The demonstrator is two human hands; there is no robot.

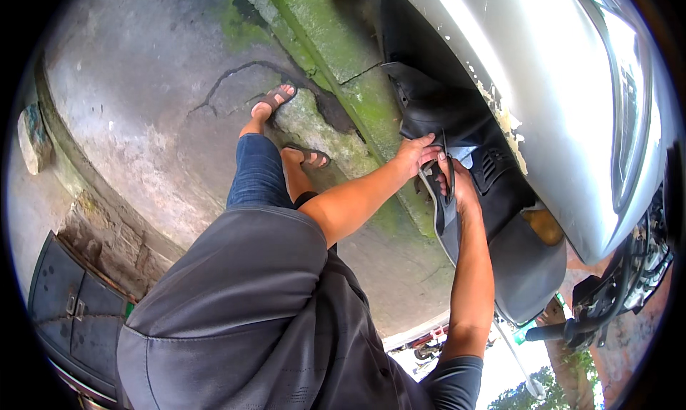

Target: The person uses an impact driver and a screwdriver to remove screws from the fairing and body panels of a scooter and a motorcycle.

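My left hand [416, 155] reaches in from the left, thumb and fingers drawn together beside a dark pointed tip. What it pinches is too small to make out. Close against it, my right hand [459, 183] is closed around a slim black tool [450, 168] with a looped handle; its exact kind is unclear. Both hands are at the edge of a black plastic panel [457, 113] with a slotted vent [493, 168], under a silver vehicle body [529, 60]. Pale paint flakes [506, 121] show along the silver edge.
Stained concrete [143, 117] and a mossy green ledge [336, 60] lie beneath. A motorcycle handlebar [564, 331] juts in at the lower right. Dark metal doors [75, 306] are at the lower left, and a stone block [33, 138] sits at the far left.
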